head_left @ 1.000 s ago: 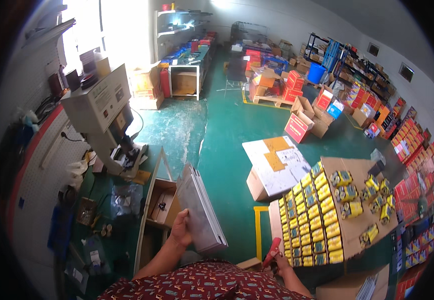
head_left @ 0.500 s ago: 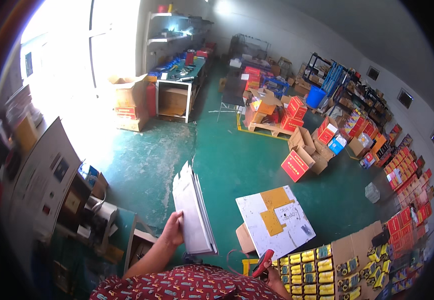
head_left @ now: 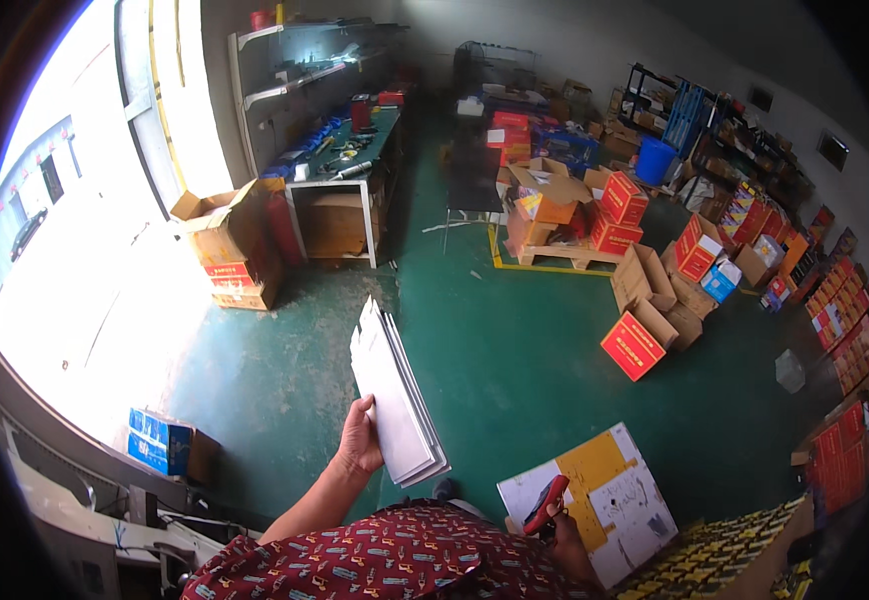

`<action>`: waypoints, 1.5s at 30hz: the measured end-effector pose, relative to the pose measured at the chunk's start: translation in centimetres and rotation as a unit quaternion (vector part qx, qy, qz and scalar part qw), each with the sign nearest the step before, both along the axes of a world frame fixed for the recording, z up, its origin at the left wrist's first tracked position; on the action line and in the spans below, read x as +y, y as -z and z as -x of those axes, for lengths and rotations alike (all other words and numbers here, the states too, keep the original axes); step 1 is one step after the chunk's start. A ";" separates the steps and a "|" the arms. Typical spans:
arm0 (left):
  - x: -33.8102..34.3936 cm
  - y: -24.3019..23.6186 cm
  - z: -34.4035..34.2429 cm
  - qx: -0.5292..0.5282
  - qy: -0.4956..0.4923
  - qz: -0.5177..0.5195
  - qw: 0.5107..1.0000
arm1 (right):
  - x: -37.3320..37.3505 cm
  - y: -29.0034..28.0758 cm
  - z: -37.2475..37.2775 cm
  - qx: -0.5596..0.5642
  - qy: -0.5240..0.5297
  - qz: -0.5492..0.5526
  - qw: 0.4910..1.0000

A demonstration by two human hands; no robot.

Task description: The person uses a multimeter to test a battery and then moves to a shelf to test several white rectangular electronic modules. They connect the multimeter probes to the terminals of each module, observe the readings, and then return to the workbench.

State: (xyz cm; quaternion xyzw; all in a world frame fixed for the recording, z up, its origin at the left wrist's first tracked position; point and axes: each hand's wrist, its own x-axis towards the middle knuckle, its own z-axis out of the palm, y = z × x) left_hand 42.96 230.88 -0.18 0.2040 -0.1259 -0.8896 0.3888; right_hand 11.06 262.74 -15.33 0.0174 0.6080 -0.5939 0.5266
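Note:
A thin stack of flat white sheets (head_left: pixel 395 395), slightly fanned along the right edge, is gripped by my left hand (head_left: pixel 359 445) in front of my body. My thumb lies over its face. My right hand (head_left: pixel 567 545) is closed around a red-and-black handheld device (head_left: pixel 547 503); its exact kind cannot be made out. Behind that hand lies a white board with a yellow patch (head_left: pixel 640 500), scuffed and marked. To its right is a cardboard box with rows of yellow-and-black items (head_left: pixel 730 555), partly cut off by the view's dark rim.
Red cartons and open brown boxes (head_left: pixel 645 280) stand ahead to the right, some on a wooden pallet (head_left: pixel 560 255). A green-topped workbench (head_left: pixel 380 135) and stacked cartons (head_left: pixel 240 255) are ahead left. A blue box (head_left: pixel 162 442) sits on the green floor near the bright doorway.
The view has swung, and the printed panel at the left has left it. My right hand has risen with the red device, now in front of the board. My left hand still holds the sheets.

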 end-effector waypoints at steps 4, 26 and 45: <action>-10.2 0.3 2.4 0.001 -0.030 0.011 0.999 | -14.6 2.4 7.8 0.001 -0.084 0.027 0.996; -67.7 1.4 22.4 -0.048 -0.018 -0.026 0.998 | -63.3 1.0 25.9 0.014 -0.045 -0.086 0.995; -109.1 3.6 40.5 -0.038 -0.104 -0.050 0.993 | -127.7 -2.0 49.3 0.040 -0.245 0.039 0.968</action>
